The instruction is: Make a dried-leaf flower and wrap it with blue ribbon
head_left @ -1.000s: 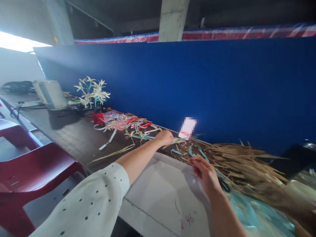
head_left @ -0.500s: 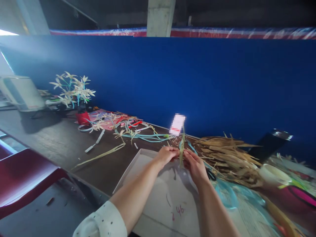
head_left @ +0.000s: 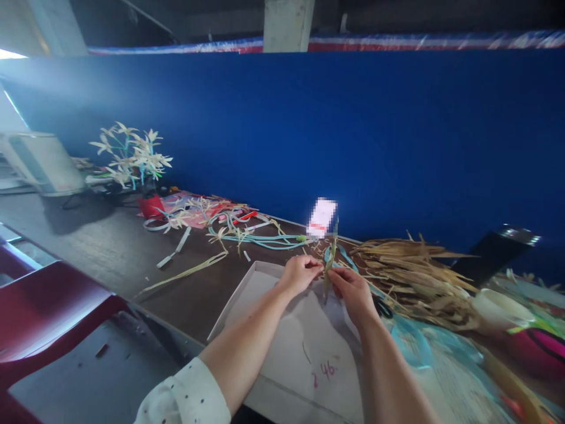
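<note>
Both my hands meet above a shallow white cardboard box lid (head_left: 291, 353), which has red handwriting on it. A narrow, yellowish-green dried leaf strip (head_left: 332, 259) stands nearly upright between them. My right hand (head_left: 353, 291) pinches the strip between thumb and fingers. Just left of it, my left hand (head_left: 301, 274) is closed, its fingertips pressed together against the strip's edge; whether it grips the strip or some smaller piece cannot be made out. Behind the hands, a phone with a blurred-out screen (head_left: 322, 218) leans against the blue partition.
A heap of dried brown husks (head_left: 410, 271) lies to the right, near a whitish bowl (head_left: 501, 309) and a dark bottle (head_left: 489, 259). At left are pale handmade flowers (head_left: 136, 156) in a red pot (head_left: 151, 207), scattered blue cords (head_left: 265, 240), and a red chair (head_left: 48, 318).
The strip now leans a little to the right and looks turned more edge-on. My left fingertips have drawn slightly apart from my right hand. The view has shifted slightly.
</note>
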### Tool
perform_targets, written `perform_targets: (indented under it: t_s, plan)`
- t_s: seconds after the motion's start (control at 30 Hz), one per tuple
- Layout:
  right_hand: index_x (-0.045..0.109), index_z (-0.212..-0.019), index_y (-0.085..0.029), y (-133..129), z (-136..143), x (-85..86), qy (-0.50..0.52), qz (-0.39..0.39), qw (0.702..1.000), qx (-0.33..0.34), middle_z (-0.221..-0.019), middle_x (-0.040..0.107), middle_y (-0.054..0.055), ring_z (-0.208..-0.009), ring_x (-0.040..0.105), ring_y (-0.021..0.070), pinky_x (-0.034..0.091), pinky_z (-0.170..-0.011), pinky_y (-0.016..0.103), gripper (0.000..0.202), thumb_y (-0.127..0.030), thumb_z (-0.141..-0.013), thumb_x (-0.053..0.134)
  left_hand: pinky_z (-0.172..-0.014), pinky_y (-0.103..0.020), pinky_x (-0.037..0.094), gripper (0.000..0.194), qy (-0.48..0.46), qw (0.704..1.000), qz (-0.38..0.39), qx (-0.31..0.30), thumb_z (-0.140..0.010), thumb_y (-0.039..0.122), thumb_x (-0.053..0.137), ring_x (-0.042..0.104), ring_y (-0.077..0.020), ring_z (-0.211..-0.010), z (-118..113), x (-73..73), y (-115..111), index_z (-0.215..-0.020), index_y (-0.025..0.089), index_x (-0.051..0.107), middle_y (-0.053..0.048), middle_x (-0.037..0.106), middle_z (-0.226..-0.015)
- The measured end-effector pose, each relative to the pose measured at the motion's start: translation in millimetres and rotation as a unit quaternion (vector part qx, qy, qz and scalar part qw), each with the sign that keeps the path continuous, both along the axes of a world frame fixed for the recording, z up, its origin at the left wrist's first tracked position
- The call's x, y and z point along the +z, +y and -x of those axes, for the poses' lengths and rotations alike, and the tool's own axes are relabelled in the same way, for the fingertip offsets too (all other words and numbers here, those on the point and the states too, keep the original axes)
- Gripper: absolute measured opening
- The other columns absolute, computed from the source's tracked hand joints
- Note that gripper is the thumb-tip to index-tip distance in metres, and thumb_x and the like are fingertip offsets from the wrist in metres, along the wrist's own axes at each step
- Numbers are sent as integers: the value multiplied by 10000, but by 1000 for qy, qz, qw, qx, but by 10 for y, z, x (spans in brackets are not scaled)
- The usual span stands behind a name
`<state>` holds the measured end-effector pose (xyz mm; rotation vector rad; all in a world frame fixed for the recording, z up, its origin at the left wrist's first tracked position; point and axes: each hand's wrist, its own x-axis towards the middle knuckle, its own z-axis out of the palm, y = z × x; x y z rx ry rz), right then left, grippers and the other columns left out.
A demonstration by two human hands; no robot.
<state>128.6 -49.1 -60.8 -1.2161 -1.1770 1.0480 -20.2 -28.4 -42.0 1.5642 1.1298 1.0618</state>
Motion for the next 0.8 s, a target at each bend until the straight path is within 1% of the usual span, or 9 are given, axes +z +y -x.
perform_targets:
  t_s: [0.13,0.27,0.33,0.47,0.57,0.63,0.7,0.8]
  plan:
    - [649,-743,-156,-1,11,11,-11,7,1000,1,-424,434,-62,-381,325,66,209,-383,209,325,-456,-627,701,-465,-179,434,269,-6,999,-30,-10,-732,339,584,590,-129,-612,3,-13,8,-877,138,689,-46,665,-722]
    - [657,-750,-152,2,15,7,-17,3,1000,4,-420,446,-59,-379,338,70,219,-382,208,351,-466,-602,707,-450,-187,407,275,21,999,-38,-6,-734,350,577,559,-119,-534,8,-39,28,-869,140,694,-32,647,-649]
    - [658,-758,-148,-3,21,11,-18,-1,1000,5,-424,448,-59,-384,340,71,226,-385,208,361,-470,-602,703,-463,-190,396,267,39,998,-58,-2,-742,353,564,547,-112,-513,14,-40,30,-849,147,696,-22,643,-631]
    - [647,-752,-145,-24,45,43,-38,-5,999,-5,-419,434,-62,-388,333,73,229,-389,208,356,-469,-612,694,-539,-190,405,235,80,991,-103,16,-750,335,545,570,-118,-582,19,-26,8,-804,163,696,-14,656,-646]
    - [636,-723,-154,-24,69,49,-73,-13,997,-21,-409,429,-62,-379,333,79,236,-388,213,358,-496,-624,672,-582,-193,410,206,96,987,-121,44,-744,309,537,582,-125,-641,-5,-39,-4,-779,172,688,-13,667,-683]
    - [635,-718,-158,-10,84,30,-108,-33,993,-37,-418,448,-52,-377,352,88,257,-389,222,358,-508,-643,651,-609,-197,415,174,97,984,-132,71,-730,285,542,586,-129,-678,-32,-55,-6,-754,173,674,-14,670,-715]
    - [641,-732,-161,7,100,-1,-157,-70,984,-55,-453,489,-32,-398,396,105,297,-406,232,336,-493,-679,625,-631,-204,419,140,96,981,-141,97,-712,263,553,585,-132,-704,-58,-63,-12,-727,171,657,-18,668,-742]
    - [647,-734,-173,20,133,-31,-238,-158,954,-92,-555,558,6,-496,483,139,369,-481,252,266,-432,-732,589,-649,-215,421,104,101,975,-143,134,-697,242,562,578,-137,-722,-80,-45,-42,-703,169,636,-28,658,-762]
